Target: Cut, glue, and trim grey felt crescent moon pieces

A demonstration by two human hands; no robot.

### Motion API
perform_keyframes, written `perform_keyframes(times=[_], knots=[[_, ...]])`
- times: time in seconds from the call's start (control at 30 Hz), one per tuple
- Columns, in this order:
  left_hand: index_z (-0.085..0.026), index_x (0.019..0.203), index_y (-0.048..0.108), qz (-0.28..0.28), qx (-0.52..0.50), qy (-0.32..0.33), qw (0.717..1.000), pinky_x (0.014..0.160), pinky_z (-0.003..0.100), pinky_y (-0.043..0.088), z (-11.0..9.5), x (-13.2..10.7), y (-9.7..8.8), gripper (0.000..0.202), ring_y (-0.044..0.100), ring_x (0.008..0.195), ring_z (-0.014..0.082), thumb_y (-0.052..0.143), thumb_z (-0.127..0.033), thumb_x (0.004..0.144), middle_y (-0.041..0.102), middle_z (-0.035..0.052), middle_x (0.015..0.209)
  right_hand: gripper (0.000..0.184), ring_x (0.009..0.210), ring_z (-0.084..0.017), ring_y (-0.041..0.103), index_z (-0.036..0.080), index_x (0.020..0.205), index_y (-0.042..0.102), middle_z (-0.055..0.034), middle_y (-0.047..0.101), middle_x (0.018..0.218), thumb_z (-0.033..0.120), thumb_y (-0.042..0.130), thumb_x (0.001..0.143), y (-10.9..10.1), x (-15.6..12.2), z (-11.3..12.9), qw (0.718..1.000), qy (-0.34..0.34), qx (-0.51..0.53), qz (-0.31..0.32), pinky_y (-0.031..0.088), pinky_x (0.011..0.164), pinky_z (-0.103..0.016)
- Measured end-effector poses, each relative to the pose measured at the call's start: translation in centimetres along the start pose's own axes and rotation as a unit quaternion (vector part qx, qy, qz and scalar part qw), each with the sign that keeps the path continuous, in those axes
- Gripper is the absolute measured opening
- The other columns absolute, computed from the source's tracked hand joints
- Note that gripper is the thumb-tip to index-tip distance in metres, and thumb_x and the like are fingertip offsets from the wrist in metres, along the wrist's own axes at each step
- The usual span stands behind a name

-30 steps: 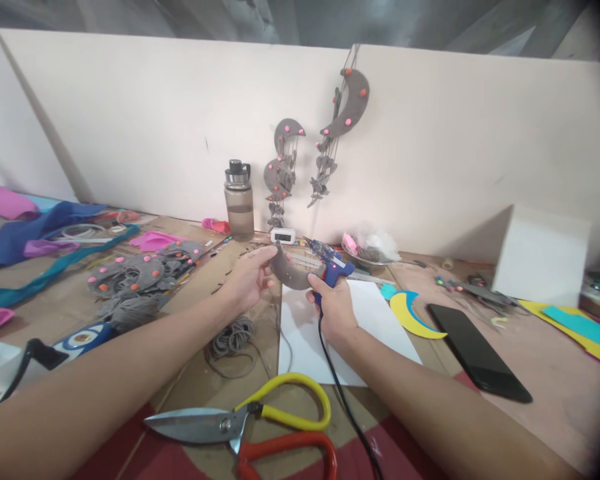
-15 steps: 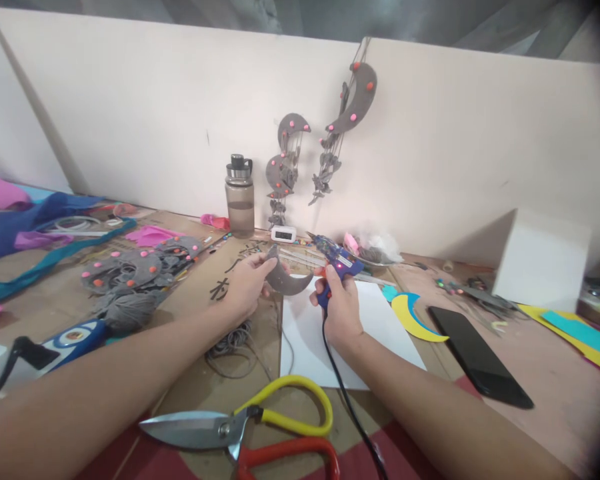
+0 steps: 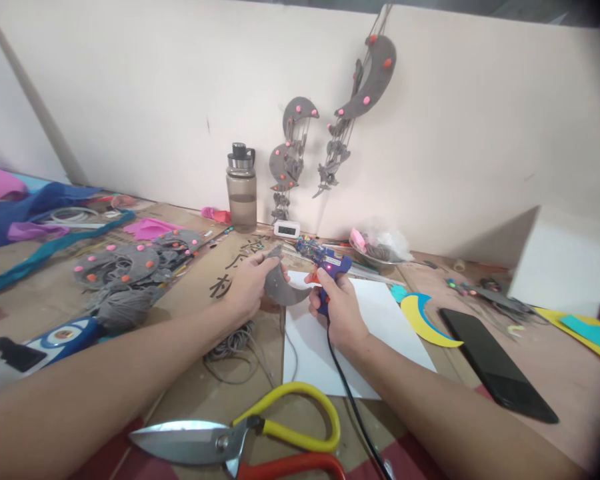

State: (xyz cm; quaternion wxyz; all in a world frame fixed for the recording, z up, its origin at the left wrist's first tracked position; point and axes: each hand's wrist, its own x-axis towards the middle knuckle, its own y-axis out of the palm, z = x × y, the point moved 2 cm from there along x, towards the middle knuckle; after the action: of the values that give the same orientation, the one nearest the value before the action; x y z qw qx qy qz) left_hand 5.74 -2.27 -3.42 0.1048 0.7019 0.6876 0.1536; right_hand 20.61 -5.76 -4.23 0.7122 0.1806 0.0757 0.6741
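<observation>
My left hand (image 3: pixel 249 283) pinches a grey felt crescent moon (image 3: pixel 283 287) by its upper left part, its curve hanging toward the right. In my right hand (image 3: pixel 343 303) is a blue hot glue gun (image 3: pixel 336 265), gripped by its handle, with fingers at the orange trigger. The nozzle points left, behind and above the crescent, and a small red light glows on the body. Below both hands lies a white sheet of paper (image 3: pixel 400 353). A grey cord (image 3: pixel 233 343) lies coiled beneath my left wrist.
Large scissors (image 3: pixel 220 441) with yellow and red handles lie in front. At right are a yellow-blue paper crescent (image 3: pixel 425 321) and a black phone (image 3: pixel 495 363). A water bottle (image 3: pixel 241 193) stands by the wall, near hanging felt moons (image 3: pixel 375 83). Grey yarn (image 3: pixel 123 307) lies left.
The glue gun has shifted left, its nozzle now closer to the crescent's top. The crescent has tilted slightly in my left hand. The camera view has dipped a little.
</observation>
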Motion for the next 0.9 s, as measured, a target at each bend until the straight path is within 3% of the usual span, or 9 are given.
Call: perform_keyframes(times=[0.13,0.27,0.4,0.9], knots=[[-0.015,0.083,0.064,-0.003,-0.002,0.01,1.0,0.047,0.022,0.043,0.38,0.39,-0.42,0.026,0.056,0.046,0.0118,0.071,-0.033,0.066,0.065,-0.0001,0.06,0.034,0.042,-0.005,0.044,0.021,0.085,0.053,0.0044,0.064,0.079,0.047,0.071,0.074,0.01,0.09,-0.13,1.0,0.004,-0.005,0.021,0.035,0.034,-0.019],[-0.015,0.076,0.065,-0.003,0.023,0.033,0.999,0.045,0.019,0.038,0.27,0.41,-0.7,0.019,0.052,0.045,0.0091,0.068,-0.033,0.071,0.062,-0.0005,0.056,0.031,0.043,-0.005,0.044,0.021,0.086,0.055,0.0044,0.064,0.08,0.046,0.07,0.076,-0.09,0.04,-0.24,1.0,-0.004,-0.019,0.022,0.036,0.034,-0.019],[-0.014,0.079,0.066,-0.016,0.005,0.033,0.999,0.044,0.019,0.036,0.04,0.27,-0.69,0.019,0.051,0.046,0.0086,0.068,-0.031,0.07,0.061,-0.0013,0.057,0.028,0.043,-0.004,0.043,0.021,0.085,0.055,0.0047,0.063,0.08,0.046,0.068,0.078,-0.16,0.01,-0.31,0.999,-0.008,-0.027,0.025,0.035,0.034,-0.019],[-0.013,0.082,0.067,-0.02,-0.007,0.039,0.999,0.044,0.018,0.036,-0.04,0.21,-0.78,0.02,0.051,0.047,0.0081,0.068,-0.029,0.07,0.06,-0.0012,0.059,0.032,0.043,-0.005,0.042,0.022,0.084,0.053,0.0057,0.061,0.074,0.047,0.07,0.075,-0.25,0.02,-0.42,0.999,0.02,-0.036,0.007,0.033,0.034,-0.018]])
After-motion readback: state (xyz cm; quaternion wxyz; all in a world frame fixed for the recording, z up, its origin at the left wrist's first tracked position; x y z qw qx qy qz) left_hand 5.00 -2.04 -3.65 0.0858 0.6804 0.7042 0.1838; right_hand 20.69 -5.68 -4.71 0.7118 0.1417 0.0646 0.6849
